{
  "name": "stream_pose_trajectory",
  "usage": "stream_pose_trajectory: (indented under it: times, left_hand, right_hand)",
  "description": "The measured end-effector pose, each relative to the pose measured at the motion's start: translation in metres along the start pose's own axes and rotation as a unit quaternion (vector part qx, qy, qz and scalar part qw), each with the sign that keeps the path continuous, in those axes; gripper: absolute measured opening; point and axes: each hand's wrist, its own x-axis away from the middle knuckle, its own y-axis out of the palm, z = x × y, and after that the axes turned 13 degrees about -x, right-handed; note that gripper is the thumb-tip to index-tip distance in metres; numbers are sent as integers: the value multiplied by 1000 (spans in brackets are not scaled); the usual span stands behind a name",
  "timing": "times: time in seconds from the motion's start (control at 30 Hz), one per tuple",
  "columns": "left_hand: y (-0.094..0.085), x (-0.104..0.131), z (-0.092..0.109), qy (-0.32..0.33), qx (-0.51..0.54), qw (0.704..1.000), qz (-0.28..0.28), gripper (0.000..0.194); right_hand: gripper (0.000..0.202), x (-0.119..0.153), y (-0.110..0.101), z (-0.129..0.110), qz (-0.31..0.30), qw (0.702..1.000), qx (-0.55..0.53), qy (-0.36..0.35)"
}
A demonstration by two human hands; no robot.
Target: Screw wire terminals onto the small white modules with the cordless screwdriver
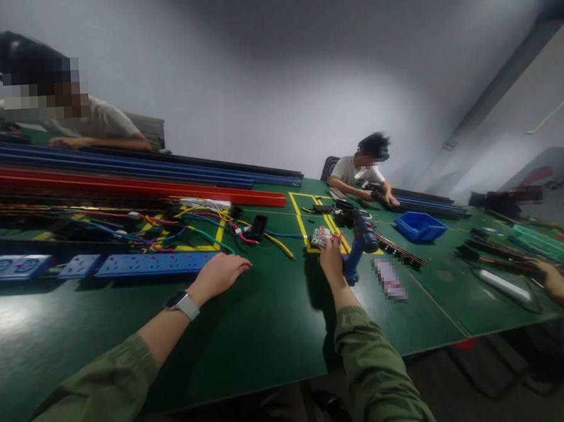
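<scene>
My left hand (pixel 223 278), a watch on its wrist, rests palm down on the green table at the right end of a long blue power strip (pixel 157 263). Its fingers look stretched out and hold nothing that I can see. My right hand (pixel 332 264) reaches forward, its fingers closed on a small white part with red spots (pixel 321 236), perhaps a switch or socket piece; blur hides the details. Just right of that hand stands a blue cordless drill (pixel 359 248). Loose coloured wires (pixel 188 225) and a black rectangular part (pixel 259 226) lie beyond my left hand.
Long red channels (pixel 243 193) and blue channels (pixel 166 166) lie across the back left. A blue bin (pixel 419 226), a pixelated flat item (pixel 389 279) and metal strips (pixel 402 250) are on the right. Co-workers sit across the table; another person's hand (pixel 548 277) shows at right.
</scene>
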Motion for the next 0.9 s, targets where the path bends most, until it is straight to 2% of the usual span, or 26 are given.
stream_pose_trajectory:
  times: [0.17,0.33,0.47,0.57,0.7,0.9]
  left_hand:
    - [-4,0,5,-36,4,999,8,33]
    - [-5,2,9,-55,2,998,14,32]
    - [-8,6,13,-61,1,998,16,33]
    - [-10,7,16,-56,5,998,18,33]
    - [-10,7,19,-44,8,999,21,32]
    - [-7,6,19,-42,7,999,22,30]
  right_hand:
    - [28,6,-11,-14,-15,995,-91,-36]
    - [28,20,0,-39,-96,976,-186,-63]
    - [30,31,19,-64,-180,935,-303,-36]
    - [29,37,29,-82,-217,905,-366,-11]
    - [27,41,37,-98,-236,897,-372,-19]
    - [30,44,45,-109,-242,912,-325,-64]
